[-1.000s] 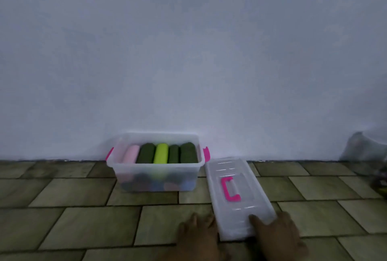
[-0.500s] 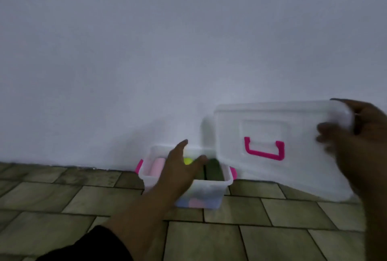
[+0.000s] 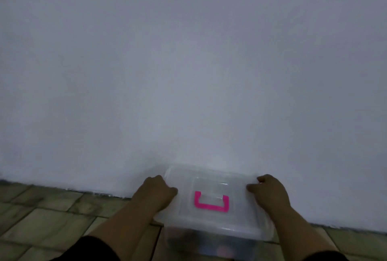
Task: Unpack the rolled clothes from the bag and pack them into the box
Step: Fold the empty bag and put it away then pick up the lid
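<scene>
the lid (image 3: 209,222) sits over the box (image 3: 209,244), which stands on the floor (image 3: 41,218) against the wall (image 3: 188,72). the left grip (image 3: 156,194) has its fingers curled over the lid's left short end, and the right grip (image 3: 270,193) curls round the right short end, so both hold the lid. its long axis runs left to right, straight between the two grips, with the pink handle (image 3: 211,208) about midway, so neither is nearer. the lid looks slightly skewed on the box, its near edge overhanging the front wall; whether it has seated cannot be told. blurred colours through the box wall (image 3: 222,250) are likely the rolled clothes. the bag is not in view. packing seems done; the coming move is probably an even downward press at both ends, and uneven pressure could leave one corner raised.
</scene>
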### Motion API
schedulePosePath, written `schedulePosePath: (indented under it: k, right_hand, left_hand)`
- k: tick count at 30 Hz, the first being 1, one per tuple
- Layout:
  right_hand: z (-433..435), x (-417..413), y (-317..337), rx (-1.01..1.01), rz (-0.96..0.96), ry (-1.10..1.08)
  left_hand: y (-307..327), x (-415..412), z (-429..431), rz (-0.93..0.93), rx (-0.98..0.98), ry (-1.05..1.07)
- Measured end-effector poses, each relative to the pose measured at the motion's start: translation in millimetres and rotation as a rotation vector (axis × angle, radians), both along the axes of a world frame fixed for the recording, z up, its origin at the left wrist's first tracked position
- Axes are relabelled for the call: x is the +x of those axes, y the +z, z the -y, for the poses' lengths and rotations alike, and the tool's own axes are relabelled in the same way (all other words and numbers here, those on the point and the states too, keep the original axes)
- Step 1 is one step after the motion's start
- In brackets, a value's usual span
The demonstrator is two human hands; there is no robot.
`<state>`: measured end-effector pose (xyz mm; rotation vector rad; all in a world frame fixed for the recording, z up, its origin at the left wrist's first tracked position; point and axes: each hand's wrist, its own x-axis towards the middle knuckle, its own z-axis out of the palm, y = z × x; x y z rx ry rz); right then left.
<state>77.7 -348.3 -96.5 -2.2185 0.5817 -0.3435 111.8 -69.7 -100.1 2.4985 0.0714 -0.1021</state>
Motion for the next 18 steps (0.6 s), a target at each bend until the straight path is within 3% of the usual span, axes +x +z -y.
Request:
schedulePosePath:
  k: [5,13,18]
  right_hand:
    - [7,16,-10,-0.160,-0.044,0.029]
    - [13,11,-26,-0.195,-0.119,0.037]
    - [5,10,-21,-0.481,-0.270,-0.038]
  left_hand:
    - [-14,20,5,-0.067,0.065,-0.042]
    - [-25,37,14,-0.044,0.002,-0.007]
    - [-25,46,16,-0.088,0.033,0.008]
